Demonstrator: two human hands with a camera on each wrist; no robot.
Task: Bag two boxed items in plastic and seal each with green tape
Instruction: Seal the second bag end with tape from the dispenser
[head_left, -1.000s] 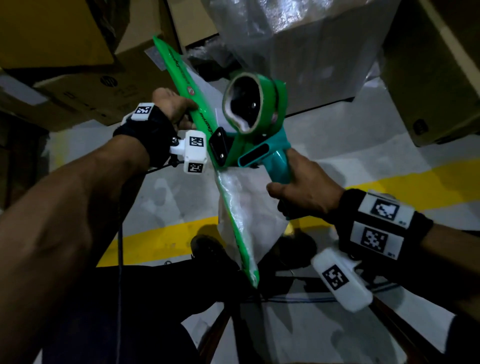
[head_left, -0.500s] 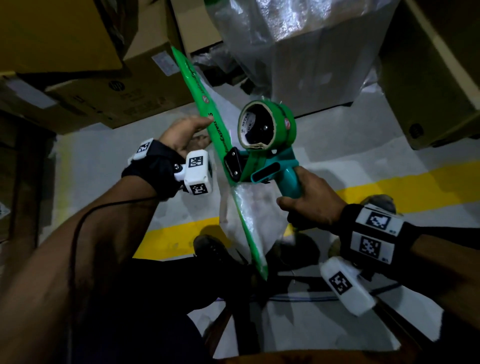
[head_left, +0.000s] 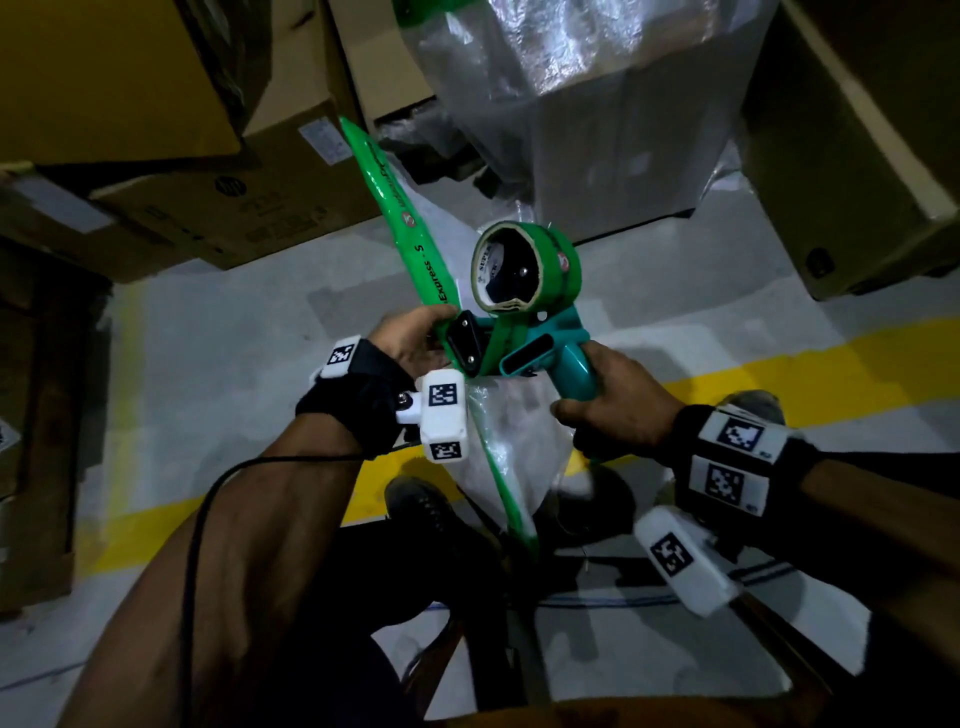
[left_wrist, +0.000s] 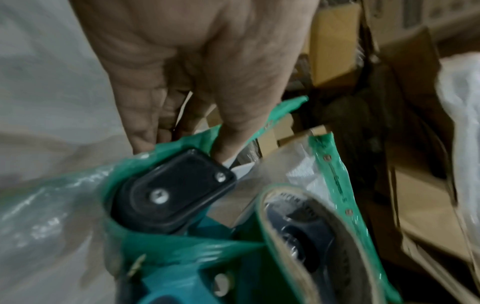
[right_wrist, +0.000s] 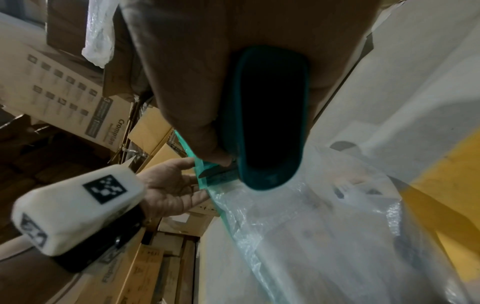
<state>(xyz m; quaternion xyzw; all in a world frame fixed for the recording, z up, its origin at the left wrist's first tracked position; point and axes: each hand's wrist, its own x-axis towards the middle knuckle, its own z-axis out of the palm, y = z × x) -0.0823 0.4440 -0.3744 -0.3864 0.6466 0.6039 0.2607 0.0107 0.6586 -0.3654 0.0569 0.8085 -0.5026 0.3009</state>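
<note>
Your right hand grips the teal handle of the tape dispenser, whose front end presses against the green tape along the plastic bag. Your left hand lies just left of the dispenser, fingers nearly straight, touching the tape. The bag hangs below the dispenser, above the floor.

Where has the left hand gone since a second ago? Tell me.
Yes. The left hand slid down the green tape, away from the cardboard box, to the tape dispenser.
</note>
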